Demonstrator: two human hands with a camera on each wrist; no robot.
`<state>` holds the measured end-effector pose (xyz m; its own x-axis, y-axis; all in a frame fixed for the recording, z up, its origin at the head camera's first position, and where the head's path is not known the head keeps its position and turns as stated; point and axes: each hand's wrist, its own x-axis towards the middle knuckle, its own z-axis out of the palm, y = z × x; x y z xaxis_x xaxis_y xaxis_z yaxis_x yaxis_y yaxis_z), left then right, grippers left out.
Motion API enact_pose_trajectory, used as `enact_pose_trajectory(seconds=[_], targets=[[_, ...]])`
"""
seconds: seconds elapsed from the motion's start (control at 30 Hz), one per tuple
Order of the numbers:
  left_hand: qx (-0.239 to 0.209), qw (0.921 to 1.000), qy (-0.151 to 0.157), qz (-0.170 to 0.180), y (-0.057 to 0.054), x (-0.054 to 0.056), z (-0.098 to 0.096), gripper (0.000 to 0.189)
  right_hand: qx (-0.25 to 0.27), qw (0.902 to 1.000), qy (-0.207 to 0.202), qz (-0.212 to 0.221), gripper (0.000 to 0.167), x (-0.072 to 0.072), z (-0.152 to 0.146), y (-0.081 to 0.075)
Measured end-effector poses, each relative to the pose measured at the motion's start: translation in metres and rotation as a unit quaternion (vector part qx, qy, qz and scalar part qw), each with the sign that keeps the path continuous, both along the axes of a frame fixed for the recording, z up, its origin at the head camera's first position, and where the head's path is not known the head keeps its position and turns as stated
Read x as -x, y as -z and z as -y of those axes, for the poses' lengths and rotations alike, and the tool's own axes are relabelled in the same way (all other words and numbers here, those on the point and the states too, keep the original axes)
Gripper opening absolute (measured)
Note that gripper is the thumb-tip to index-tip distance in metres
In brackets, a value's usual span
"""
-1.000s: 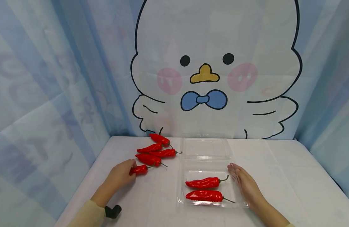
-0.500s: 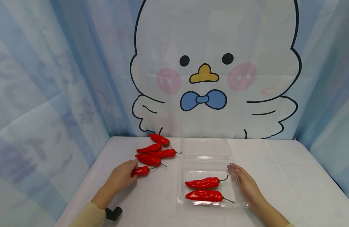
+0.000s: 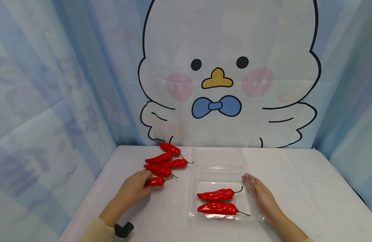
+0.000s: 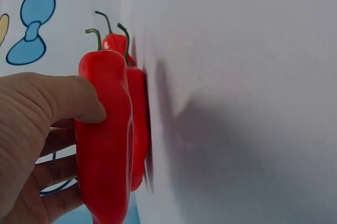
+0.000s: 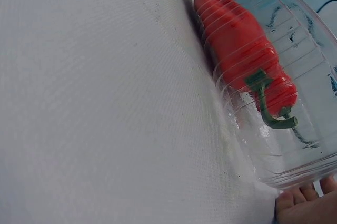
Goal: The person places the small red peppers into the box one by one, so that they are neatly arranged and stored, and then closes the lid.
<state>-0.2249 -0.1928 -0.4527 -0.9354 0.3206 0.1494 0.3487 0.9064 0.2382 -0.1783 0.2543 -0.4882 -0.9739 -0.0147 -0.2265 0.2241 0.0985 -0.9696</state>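
Note:
My left hand (image 3: 134, 189) grips a red chili pepper (image 4: 108, 145), its thumb on the near face and several fingers behind. The green stem pokes free, and the pepper's tail end is hidden by the hand in the head view. Just beyond it lies another red pepper (image 3: 158, 170) of the loose group. My right hand (image 3: 263, 198) rests along the right wall of a clear plastic clamshell box (image 3: 192, 201), fingers fairly straight against the plastic. Inside the box's tray lie two red peppers, a rear one (image 3: 216, 195) and a front one (image 3: 217, 208), stems toward the right.
Several more red peppers (image 3: 175, 163) lie loosely grouped at the back left of the white-covered table (image 3: 297, 191). The box's lid (image 3: 217, 158) is folded back toward the cartoon-printed curtain (image 3: 228, 131). Blue-white curtains stand at both sides.
My left hand has moved a little to the right, carrying its pepper along. The right hand, the box and the two peppers inside have not visibly moved.

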Motion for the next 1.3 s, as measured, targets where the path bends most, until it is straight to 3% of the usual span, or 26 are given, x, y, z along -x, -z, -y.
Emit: enact_pose_trajectory(seconds=[0.2,0.63,0.93,1.3], targets=[[0.005,0.9994,0.019,-0.029,-0.003,-0.005,-0.009,0.035,0.003,1.0,-0.002,-0.007,0.059,-0.001,0.0,-0.001],[-0.025,0.9976,0.033,-0.056,-0.009,-0.008,-0.026,0.039,0.018,0.9995,-0.012,-0.021,0.059,-0.002,-0.001,-0.002],[-0.034,0.9972,0.044,-0.051,-0.013,-0.008,-0.039,0.04,0.014,0.9997,-0.006,-0.02,0.059,-0.002,0.0,0.0],[-0.033,0.9945,0.069,-0.072,-0.017,-0.006,-0.056,0.038,-0.001,0.9999,-0.002,-0.016,0.058,-0.002,0.001,-0.001]])
